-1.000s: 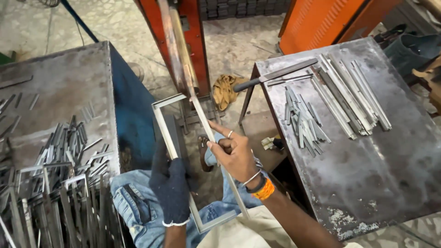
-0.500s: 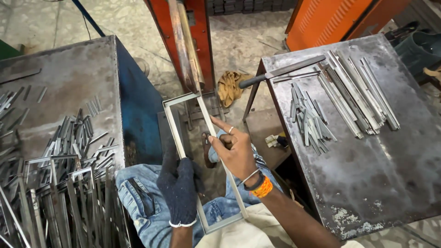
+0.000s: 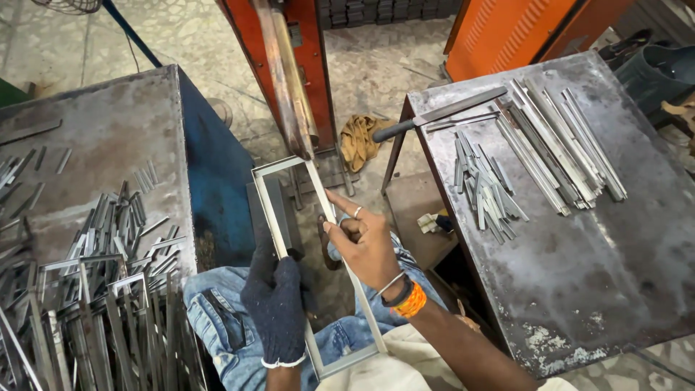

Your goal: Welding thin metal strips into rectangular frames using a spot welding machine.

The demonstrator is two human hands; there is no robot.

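Observation:
I hold a long rectangular metal frame over my lap, its far end under the arm of an orange-red machine. My left hand, in a dark knit glove, grips the frame's left rail. My bare right hand, with a ring and wrist bands, pinches the right rail, index finger stretched along it.
A grey metal table on the right carries long metal strips, short strips and a file. The left table holds a heap of frame pieces. A yellow rag lies on the floor.
The frame has slid toward me and to the right under the machine arm. Both hands kept their grip on its rails and moved with it.

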